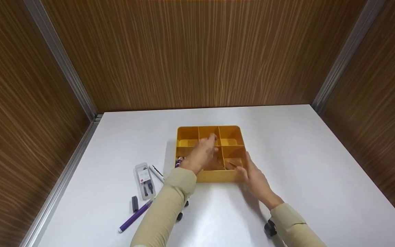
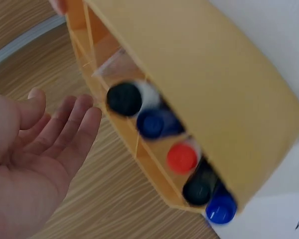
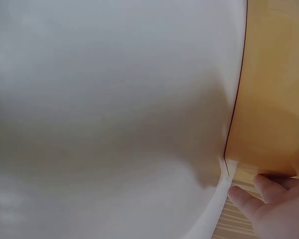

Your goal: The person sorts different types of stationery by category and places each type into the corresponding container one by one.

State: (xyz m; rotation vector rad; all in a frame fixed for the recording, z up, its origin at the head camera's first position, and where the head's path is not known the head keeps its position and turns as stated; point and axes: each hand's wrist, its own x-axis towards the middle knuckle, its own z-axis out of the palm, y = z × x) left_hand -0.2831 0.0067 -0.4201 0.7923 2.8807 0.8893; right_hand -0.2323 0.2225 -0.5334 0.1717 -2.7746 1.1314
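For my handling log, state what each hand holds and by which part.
The right hand has its grip on the box at the near right corner. The left hand, open over the box, holds nothing visible.

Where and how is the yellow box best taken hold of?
Probably grip the yellow box by its outer side walls, one hand from left, one from right: it sits open side up, its inner dividers look thin, and the right hand is at the right wall.

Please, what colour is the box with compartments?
The box is orange-yellow, best seen in the head view.
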